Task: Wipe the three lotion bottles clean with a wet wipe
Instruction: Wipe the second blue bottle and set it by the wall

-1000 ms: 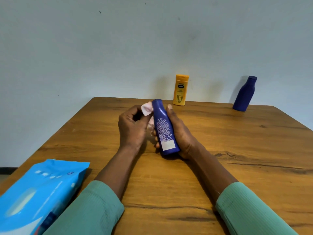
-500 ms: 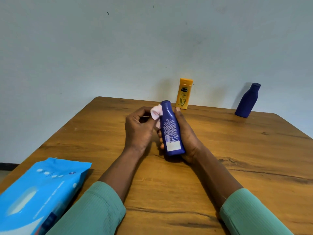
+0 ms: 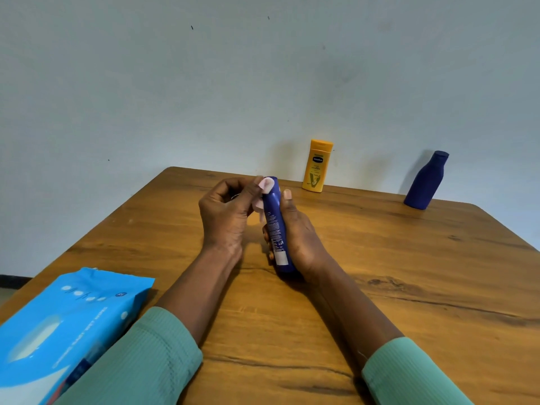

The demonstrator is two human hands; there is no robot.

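Observation:
My right hand (image 3: 298,238) grips a slim dark blue lotion bottle (image 3: 276,229) with white print, tilted with its top pointing away from me. My left hand (image 3: 226,214) pinches a small pale pink wet wipe (image 3: 265,185) against the bottle's top end; part of the wipe hangs down beside the bottle. A yellow lotion bottle (image 3: 317,165) stands upright at the table's far edge by the wall. Another dark blue bottle (image 3: 425,181) stands at the far right, by the wall.
A light blue pack of wet wipes (image 3: 61,328) lies at the near left corner of the wooden table (image 3: 409,273). A pale wall rises right behind the table's far edge. Green sleeves cover both forearms.
My left hand has slid the wipe up the bottle to its top end. The bottle has turned slightly in my right hand. The head camera has tilted down a little.

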